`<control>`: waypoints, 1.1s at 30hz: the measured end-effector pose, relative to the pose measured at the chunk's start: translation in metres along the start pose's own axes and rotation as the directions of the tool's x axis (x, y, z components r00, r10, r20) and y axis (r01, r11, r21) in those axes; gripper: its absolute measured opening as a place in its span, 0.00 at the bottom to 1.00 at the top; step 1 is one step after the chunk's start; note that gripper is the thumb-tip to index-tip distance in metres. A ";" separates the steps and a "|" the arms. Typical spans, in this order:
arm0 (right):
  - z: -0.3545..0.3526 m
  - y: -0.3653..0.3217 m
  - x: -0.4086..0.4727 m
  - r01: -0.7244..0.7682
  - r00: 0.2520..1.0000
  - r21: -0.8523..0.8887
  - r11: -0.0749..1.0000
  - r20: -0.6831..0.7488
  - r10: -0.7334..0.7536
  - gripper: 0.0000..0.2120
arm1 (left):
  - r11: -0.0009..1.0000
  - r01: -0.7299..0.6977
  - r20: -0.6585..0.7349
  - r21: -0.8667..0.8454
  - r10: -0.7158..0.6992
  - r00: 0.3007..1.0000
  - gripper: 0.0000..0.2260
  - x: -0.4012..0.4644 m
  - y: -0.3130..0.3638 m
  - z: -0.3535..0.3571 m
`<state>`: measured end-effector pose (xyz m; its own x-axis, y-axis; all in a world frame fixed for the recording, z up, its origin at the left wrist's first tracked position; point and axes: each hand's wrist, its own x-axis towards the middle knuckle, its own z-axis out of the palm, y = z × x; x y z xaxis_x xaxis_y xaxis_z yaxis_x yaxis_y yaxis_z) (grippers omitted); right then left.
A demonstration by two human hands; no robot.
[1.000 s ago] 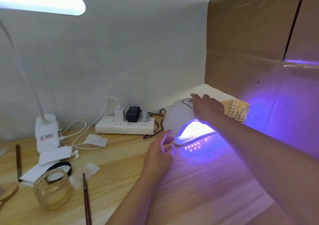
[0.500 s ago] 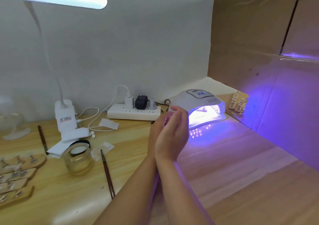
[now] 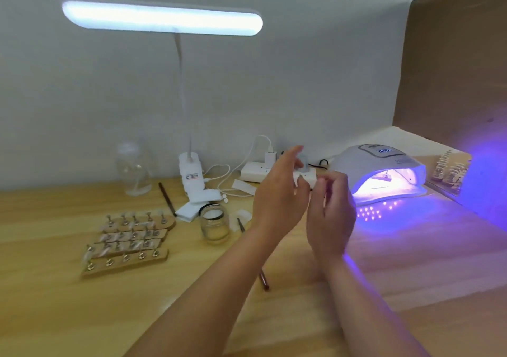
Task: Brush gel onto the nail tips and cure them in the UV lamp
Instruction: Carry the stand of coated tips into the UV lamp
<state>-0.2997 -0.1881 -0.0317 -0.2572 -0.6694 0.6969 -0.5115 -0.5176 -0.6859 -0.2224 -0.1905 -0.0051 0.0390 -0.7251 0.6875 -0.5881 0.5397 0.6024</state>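
So the thing that matters here: the wooden nail tip strips (image 3: pixel 129 243) sit on the tabletop (image 3: pixel 82 315) well off to the left of both hands, long axes running roughly left-right and stacked front to back. The left hand (image 3: pixel 278 201) is the nearer grip, held up with fingers loosely spread and, as far as I can tell, empty. The right hand (image 3: pixel 330 214) hovers just beside it, fingers loosely curled, nothing in it that I can make out. The UV lamp (image 3: pixel 381 169) glows on the far right with one strip inside. The brush (image 3: pixel 263 274) lies below the hands, partly hidden, so I'd guess that gets picked up first.
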 end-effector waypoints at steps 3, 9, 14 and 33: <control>0.008 0.000 -0.003 0.164 0.986 -0.099 0.981 0.053 -0.159 0.06 | 0.966 -0.234 -0.033 0.108 0.239 0.971 0.19 -0.022 -0.009 -0.061; 0.019 -0.018 -0.021 0.342 0.789 -0.232 0.911 0.597 -0.144 0.14 | 0.884 -0.283 -0.066 0.371 0.329 0.942 0.16 -0.070 -0.050 -0.165; 0.034 -0.026 -0.032 0.467 0.544 -0.194 0.863 0.832 -0.107 0.08 | 0.824 0.230 -0.218 0.517 -0.133 0.967 0.24 -0.096 -0.081 -0.221; 0.037 -0.012 -0.024 0.173 0.684 -0.148 0.974 0.729 -0.011 0.10 | 0.600 0.659 0.114 0.454 -0.772 0.625 0.22 -0.091 -0.093 -0.251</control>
<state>-0.2576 -0.1856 -0.0479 0.4275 -0.8411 0.3314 -0.6638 -0.5409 -0.5165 0.0314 -0.0674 -0.0219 0.3866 -0.9186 -0.0816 -0.6941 -0.3480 0.6302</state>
